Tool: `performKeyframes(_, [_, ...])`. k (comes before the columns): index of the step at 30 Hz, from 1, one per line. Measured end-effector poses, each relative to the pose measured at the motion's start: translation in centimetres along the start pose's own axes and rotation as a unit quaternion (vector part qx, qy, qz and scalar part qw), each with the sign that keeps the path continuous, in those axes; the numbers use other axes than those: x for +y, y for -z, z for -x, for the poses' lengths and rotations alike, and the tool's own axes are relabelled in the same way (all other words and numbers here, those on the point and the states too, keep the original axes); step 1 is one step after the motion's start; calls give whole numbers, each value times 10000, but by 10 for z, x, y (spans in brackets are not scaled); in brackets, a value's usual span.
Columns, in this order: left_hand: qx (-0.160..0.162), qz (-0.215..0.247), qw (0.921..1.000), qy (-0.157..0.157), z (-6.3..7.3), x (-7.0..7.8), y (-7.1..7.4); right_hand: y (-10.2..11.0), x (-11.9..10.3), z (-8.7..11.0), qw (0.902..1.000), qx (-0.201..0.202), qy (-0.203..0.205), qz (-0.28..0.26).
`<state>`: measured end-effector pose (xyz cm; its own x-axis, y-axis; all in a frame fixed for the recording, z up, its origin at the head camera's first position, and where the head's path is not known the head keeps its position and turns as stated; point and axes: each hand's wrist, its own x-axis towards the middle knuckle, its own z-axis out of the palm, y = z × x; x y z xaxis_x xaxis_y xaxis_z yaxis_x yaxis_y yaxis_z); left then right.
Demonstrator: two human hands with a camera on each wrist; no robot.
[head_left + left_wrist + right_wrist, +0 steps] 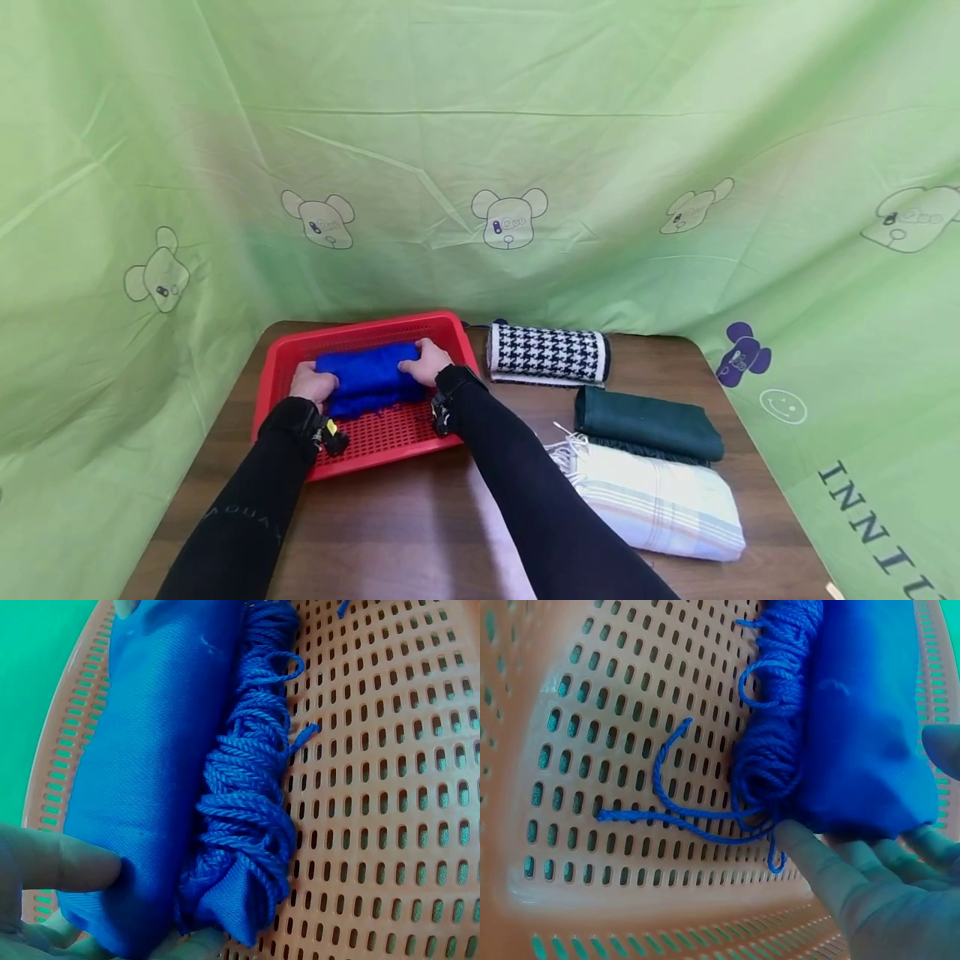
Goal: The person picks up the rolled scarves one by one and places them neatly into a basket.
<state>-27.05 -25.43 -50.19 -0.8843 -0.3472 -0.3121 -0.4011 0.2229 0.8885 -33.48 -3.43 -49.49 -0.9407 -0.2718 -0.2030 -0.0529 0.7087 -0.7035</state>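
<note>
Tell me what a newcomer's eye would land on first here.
Probably the bright red basket at the left of the table, with a vivid blue cloth bundle inside, held at either end by the left grip and right grip. Next, the black-and-white houndstooth roll, right of the basket. Behind everything hangs a green curtain printed with cartoon heads.

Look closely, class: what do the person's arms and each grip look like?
The left sleeve and right sleeve are long and black, the left with faint lettering. Left band and right band are black, each carrying a small dark device; the left's shows yellow. Left grip and right grip are gloveless.
</note>
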Motion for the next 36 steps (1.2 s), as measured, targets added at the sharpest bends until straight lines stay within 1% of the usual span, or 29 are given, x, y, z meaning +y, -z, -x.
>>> performKeyframes(3, [-24, -69, 10000, -2, 0, 1, 1, 1, 0, 1, 9999, -110, -104, 34])
performKeyframes(7, [-48, -147, 9998, 131, 2, 5, 2, 7, -4, 7, 9997, -211, -87, 84])
performKeyframes(11, [-100, -336, 9992, 194, 6, 14, 2, 20, -11, 19, 9996, -231, -37, 161])
performKeyframes(14, [-101, -341, 9992, 177, 11, 21, 3, 28, -16, 26, 9998, -200, 36, 89])
performKeyframes(17, [-33, -295, 9994, 190, 15, 27, 4, 35, -19, 30, 9997, -184, 129, 18])
performKeyframes(22, [56, -288, 9995, 84, 22, 37, 4, 43, -21, 30, 9994, -188, 265, -131])
performKeyframes(27, [166, -406, 9990, -84, 28, 49, 1, 50, -23, 28, 9991, -211, 333, -142])
performKeyframes(30, [232, -444, 9986, -190, 32, 56, -2, 54, -24, 29, 9980, -327, 367, -398])
performKeyframes(31, [233, -437, 9985, -226, 34, 59, -3, 55, -24, 28, 9970, -398, 361, -557])
performKeyframes(36, [145, -422, 9983, -380, 44, 71, -9, 61, -23, 30, 9921, -531, 321, -1094])
